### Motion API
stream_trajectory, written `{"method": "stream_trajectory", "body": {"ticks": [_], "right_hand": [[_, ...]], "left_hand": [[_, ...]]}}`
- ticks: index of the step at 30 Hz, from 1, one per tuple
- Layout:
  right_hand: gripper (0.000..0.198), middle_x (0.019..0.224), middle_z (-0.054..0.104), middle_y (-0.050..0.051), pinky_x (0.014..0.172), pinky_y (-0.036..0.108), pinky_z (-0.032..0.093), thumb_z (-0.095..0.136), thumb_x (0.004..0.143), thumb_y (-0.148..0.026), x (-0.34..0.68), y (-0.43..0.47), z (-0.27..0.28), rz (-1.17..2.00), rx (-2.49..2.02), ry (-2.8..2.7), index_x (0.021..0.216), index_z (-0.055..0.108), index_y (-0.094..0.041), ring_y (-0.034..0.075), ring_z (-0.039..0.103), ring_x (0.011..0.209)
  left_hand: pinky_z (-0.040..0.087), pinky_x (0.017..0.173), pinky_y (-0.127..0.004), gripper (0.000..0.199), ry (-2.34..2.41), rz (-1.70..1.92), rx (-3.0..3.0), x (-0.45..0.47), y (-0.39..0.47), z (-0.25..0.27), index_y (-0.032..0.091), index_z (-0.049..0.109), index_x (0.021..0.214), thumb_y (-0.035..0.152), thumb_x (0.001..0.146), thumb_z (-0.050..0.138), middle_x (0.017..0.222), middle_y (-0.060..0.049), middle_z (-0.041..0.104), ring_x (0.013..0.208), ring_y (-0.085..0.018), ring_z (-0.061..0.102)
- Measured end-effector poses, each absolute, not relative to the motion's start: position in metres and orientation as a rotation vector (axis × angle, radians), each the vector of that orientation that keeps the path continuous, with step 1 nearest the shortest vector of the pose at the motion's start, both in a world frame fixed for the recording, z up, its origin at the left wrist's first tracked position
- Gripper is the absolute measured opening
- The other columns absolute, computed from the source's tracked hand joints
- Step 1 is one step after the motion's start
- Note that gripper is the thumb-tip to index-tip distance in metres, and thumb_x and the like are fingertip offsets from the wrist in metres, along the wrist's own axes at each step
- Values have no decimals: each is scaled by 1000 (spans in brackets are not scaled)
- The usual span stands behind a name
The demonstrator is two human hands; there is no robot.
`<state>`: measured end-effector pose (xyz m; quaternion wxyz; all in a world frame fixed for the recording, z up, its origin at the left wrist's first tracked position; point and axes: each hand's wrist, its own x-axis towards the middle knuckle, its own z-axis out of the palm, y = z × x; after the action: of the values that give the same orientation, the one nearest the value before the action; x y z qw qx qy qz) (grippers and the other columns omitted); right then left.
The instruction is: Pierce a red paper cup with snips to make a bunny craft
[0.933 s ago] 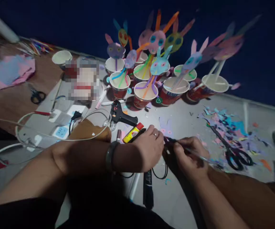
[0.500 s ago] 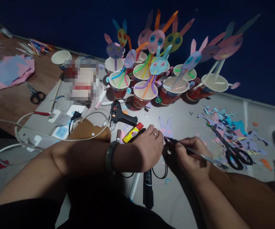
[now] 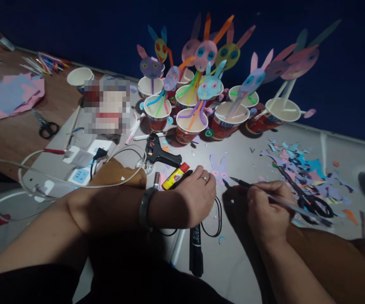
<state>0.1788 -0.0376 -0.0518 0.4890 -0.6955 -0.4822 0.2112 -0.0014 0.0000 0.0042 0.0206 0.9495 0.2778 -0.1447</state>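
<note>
A small lilac paper rabbit face [image 3: 219, 168] with pink eyes lies on the table, its lower part in shadow. Curled together, the fingers of my left hand [image 3: 198, 196] hold it at its left edge; their tips are partly hidden. My right hand [image 3: 269, 211] grips a pen [image 3: 287, 203] with a clear barrel, its dark tip just right of the face and apart from it. Left of my left hand lie a yellow glue stick [image 3: 173, 177] with a red cap and a black glue gun [image 3: 163, 154]. A black marker [image 3: 196, 253] lies below that hand.
Paper cups [image 3: 192, 126] with colourful rabbit figures stand along the back. Black-handled scissors [image 3: 312, 207] rest among paper scraps [image 3: 315, 169] on the right. At left are a power strip [image 3: 83, 171] with cables, smaller scissors [image 3: 47, 126] and stacked coloured paper [image 3: 11, 95].
My right hand has moved to the right with the pen, drawing its tip away from the rabbit face. More of the face shows. My left hand stays in place.
</note>
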Motion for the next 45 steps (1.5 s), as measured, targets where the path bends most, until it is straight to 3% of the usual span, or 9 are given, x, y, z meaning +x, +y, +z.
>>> {"method": "stream_trajectory", "body": {"ticks": [7, 20, 45], "right_hand": [[10, 60, 57, -1, 52, 28, 43, 58, 72, -26, 172, -40, -45, 475, -1740, -1473, 66, 51, -22, 14, 52, 53], [12, 60, 61, 0, 52, 28, 45, 59, 72, -32, 170, -39, -43, 464, -1768, -1525, 68, 55, -22, 16, 56, 53], [9, 62, 51, -2, 55, 30, 41, 54, 70, -22, 169, -36, -36, 377, -1807, -1249, 64, 47, -24, 16, 50, 58]], "left_hand": [[27, 107, -43, 50, 904, -378, 2958, -1, -2, 0, 7, 51, 132, 34, 92, 40, 134, -16, 52, 117, -29, 48], [27, 106, -44, 48, 888, -394, 2943, -1, -1, 1, 9, 53, 131, 35, 93, 39, 136, -15, 51, 119, -29, 47], [28, 107, -43, 50, 871, -448, 2933, 0, 0, 3, 8, 51, 133, 35, 93, 41, 137, -16, 50, 119, -29, 48]]}}
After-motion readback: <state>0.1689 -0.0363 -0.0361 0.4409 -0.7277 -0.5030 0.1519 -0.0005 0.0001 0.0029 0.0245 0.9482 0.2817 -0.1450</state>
